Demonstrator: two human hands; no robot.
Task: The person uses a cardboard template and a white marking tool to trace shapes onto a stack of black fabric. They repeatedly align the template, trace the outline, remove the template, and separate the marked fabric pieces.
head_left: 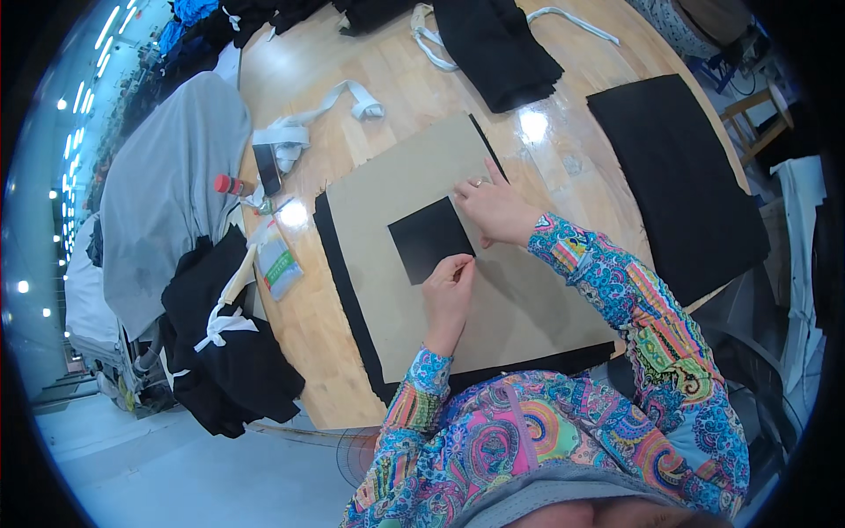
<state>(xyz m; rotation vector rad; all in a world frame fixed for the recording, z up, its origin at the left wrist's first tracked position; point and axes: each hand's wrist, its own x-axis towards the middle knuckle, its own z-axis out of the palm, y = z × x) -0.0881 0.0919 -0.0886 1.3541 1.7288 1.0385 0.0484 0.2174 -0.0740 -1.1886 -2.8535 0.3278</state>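
A large beige board (pixel 378 185), looking like cardboard, lies on black cloth (pixel 341 290) that shows along its edges. At its middle is a smooth black square (pixel 429 236); whether it is a piece on top or an opening, I cannot tell. My left hand (pixel 449 297) is at the square's near right corner, thumb and fingertips pinched together. Anything between them is too small to see. Resting by the square's far right corner, my right hand (pixel 500 211) has its fingers apart, the index stretched toward the board's far edge.
Folded black cloth (pixel 682 176) lies at the right, with another black bundle (pixel 497 53) at the far side. Left of the board are white tape (pixel 286 134), a phone (pixel 267 169), a red-capped bottle (pixel 231 185) and a plastic packet (pixel 280 264). Black cloth (pixel 229 352) hangs off the table's left edge.
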